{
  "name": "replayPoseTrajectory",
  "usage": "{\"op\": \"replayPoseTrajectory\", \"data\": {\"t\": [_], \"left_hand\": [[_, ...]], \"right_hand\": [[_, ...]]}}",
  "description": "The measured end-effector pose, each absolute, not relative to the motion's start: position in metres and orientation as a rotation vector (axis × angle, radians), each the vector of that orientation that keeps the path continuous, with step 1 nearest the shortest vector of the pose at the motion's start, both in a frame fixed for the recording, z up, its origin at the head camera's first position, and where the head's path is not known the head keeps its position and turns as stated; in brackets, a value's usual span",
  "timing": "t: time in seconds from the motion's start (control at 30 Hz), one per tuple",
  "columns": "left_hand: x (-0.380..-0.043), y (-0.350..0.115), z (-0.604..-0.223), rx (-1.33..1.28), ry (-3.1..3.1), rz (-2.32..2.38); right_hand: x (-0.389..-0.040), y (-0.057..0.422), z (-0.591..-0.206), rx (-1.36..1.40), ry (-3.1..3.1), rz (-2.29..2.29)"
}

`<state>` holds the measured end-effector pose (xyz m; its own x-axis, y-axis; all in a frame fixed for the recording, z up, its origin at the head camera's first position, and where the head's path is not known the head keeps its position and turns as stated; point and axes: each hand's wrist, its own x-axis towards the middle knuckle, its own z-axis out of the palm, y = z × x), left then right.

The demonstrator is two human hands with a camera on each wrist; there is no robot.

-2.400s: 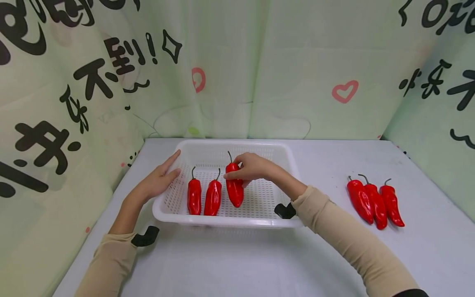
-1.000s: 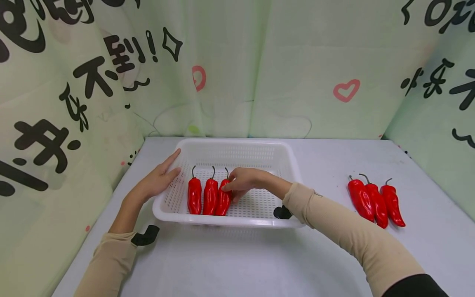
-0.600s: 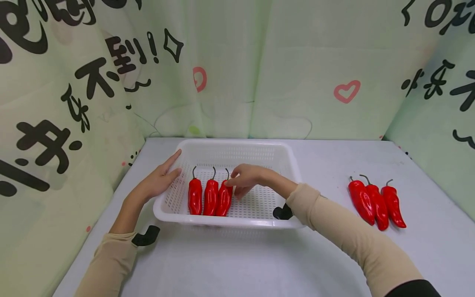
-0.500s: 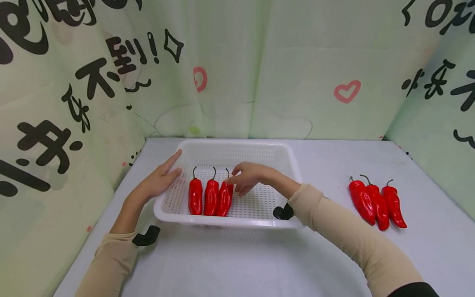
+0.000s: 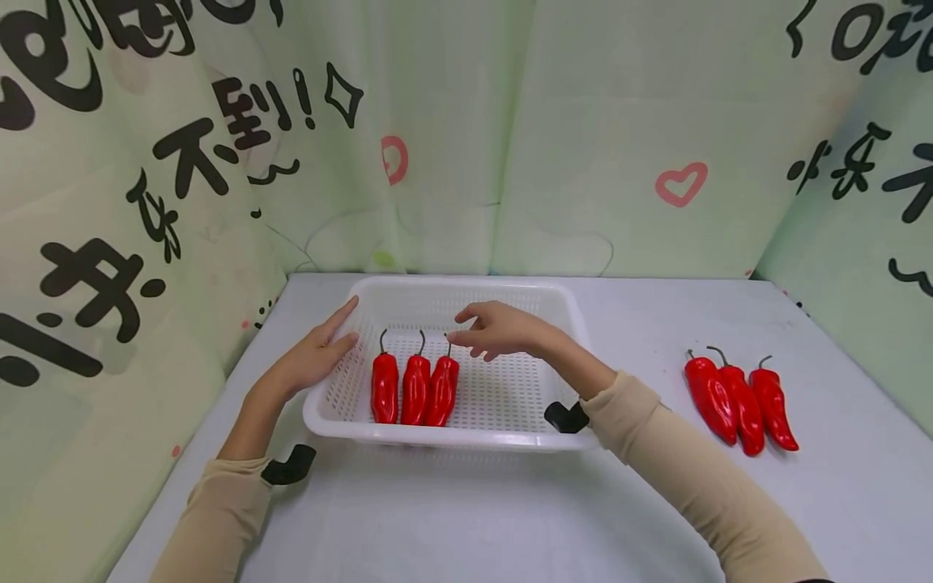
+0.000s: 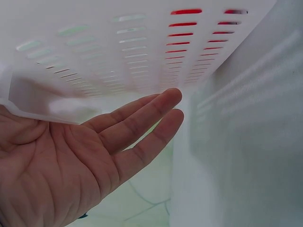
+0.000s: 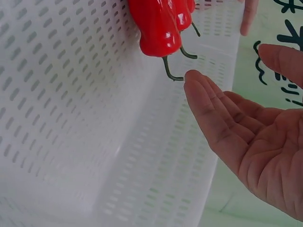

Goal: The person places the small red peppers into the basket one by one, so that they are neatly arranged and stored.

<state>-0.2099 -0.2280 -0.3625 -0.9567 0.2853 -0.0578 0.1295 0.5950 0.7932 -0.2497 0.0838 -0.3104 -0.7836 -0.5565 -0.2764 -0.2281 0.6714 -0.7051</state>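
A white perforated plastic basket (image 5: 510, 440) holds three red chili peppers side by side, a left one (image 5: 385, 389), a middle one (image 5: 416, 390) and a right one (image 5: 442, 391). My left hand (image 5: 309, 356) rests at the basket's left rim, thumb over the edge; in the left wrist view its other fingers (image 6: 142, 118) stretch straight beneath the rim. Over the basket my right hand (image 5: 503, 330) holds nothing, fingers loosely extended. In the right wrist view its fingertips (image 7: 194, 78) are right beside the nearest pepper's green stem (image 7: 169, 71).
Three more red chili peppers (image 5: 739, 405) lie together on the white table (image 5: 452, 518), right of the basket. A pale green curtain (image 5: 583, 162) with black lettering and hearts stands around the table's back and sides.
My right hand lowered a chili pepper beside the other two in the basket, let go of it and rose slightly away from it. My left hand stayed at the rim.
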Motion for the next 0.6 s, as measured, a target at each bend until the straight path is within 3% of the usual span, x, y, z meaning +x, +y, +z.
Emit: {"op": "replayPoseTrajectory", "data": {"t": [0.6], "left_hand": [[-0.211,-0.228,-0.362,0.349,2.637,1.299]], "right_hand": [[-0.233,0.103,-0.274,-0.756,2.501,-1.028]]}}
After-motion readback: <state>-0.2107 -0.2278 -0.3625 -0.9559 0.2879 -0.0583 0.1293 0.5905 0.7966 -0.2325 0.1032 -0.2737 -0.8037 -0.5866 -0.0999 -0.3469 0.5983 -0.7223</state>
